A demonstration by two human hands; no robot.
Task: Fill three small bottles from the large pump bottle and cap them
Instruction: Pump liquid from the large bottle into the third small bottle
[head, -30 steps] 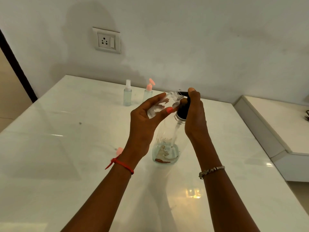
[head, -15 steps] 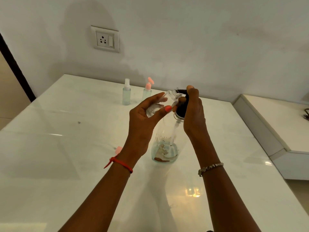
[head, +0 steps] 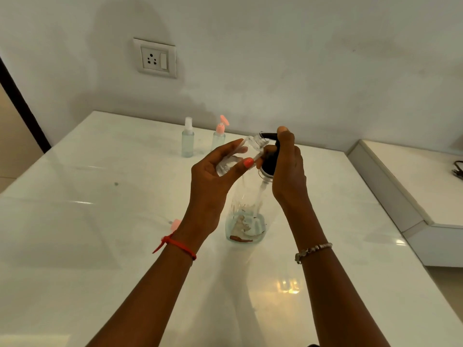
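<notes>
Tilting the small clear bottle in our left hand so its open mouth meets the spout; right hand wraps the black pump head, forefinger on top to press. Large pump bottle stands on the table between our wrists.

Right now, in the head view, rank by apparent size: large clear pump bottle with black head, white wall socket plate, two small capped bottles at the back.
1. large clear pump bottle
2. white wall socket plate
3. white-topped spray bottle and pink-capped bottle: look alike, so unranked.
</notes>
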